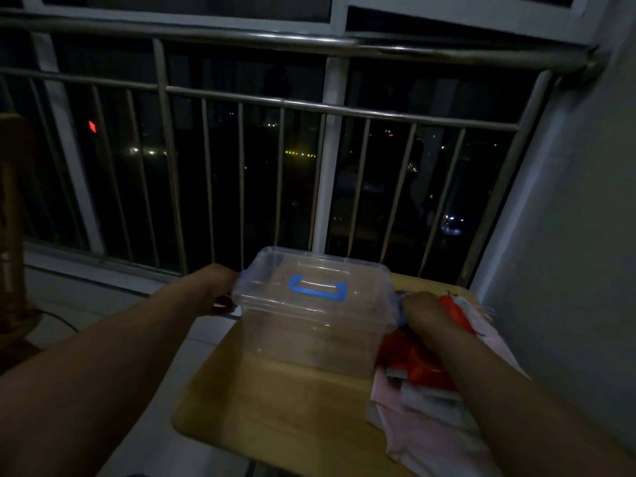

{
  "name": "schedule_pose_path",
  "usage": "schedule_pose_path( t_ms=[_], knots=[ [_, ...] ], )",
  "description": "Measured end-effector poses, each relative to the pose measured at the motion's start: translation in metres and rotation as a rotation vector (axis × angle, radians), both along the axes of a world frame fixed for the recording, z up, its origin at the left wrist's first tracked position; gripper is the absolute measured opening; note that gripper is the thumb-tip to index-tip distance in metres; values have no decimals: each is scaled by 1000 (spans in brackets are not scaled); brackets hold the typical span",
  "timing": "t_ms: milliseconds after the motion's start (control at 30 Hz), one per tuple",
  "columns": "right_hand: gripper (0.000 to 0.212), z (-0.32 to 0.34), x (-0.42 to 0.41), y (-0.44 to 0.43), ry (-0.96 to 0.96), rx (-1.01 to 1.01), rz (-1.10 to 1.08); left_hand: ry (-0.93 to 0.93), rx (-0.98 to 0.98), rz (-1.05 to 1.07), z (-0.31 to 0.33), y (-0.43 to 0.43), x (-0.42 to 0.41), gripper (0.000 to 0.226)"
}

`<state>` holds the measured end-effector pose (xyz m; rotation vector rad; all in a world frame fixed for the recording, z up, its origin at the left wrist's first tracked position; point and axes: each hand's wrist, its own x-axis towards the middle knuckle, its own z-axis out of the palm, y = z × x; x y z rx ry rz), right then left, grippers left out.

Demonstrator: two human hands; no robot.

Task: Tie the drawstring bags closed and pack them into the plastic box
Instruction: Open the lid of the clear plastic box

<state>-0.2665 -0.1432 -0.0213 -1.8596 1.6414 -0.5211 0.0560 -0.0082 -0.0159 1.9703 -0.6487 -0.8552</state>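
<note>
Plastic box (309, 339) gripped at both short ends, lid (320, 266) closed.

Left hand (218, 287) curled round the box's left end, fingertips tucked under the rim; right hand (425, 311) curled on the blue catch (401, 306) at the box's right end, fingertips hidden. Long axis of the box running left to right, blue handle (316, 287) on top, along that axis. Drawstring bags (413, 404) heaped just right of the box, red, pink and pale, beneath the right forearm; cords too dim to judge as tied or loose. Nearer to the bags: the right hand. Box seemingly without contents. Likely step in hand: freeing the catches, no packing possible before the lid's removal. Table (275, 407) beneath box and bags.
</note>
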Motion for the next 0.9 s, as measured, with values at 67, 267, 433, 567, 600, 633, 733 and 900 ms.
schedule_pose_path(
  t_ms=[67,267,433,567,600,633,733,900],
  knots=[
    [33,0,-4,-3,-97,-99,-16,-142,-50,22,-3,2,11,28],
    [30,22,10,14,-69,-159,86,-288,-154,-242,9,6,-4,43],
    [27,24,11,18,34,-160,108,-464,-102,-237,11,6,-5,32],
    [20,31,11,14,0,-160,89,-522,-152,-175,16,2,-4,27],
    [21,31,12,12,-11,-175,77,-518,-180,-158,19,1,-5,26],
    [23,32,12,11,-15,-193,63,-511,-205,-149,22,1,-5,25],
    [23,36,10,10,-47,-214,44,-543,-270,-130,30,0,-5,21],
    [15,66,4,10,-427,-231,57,-378,-535,-45,54,-15,-14,18]
  ],
)
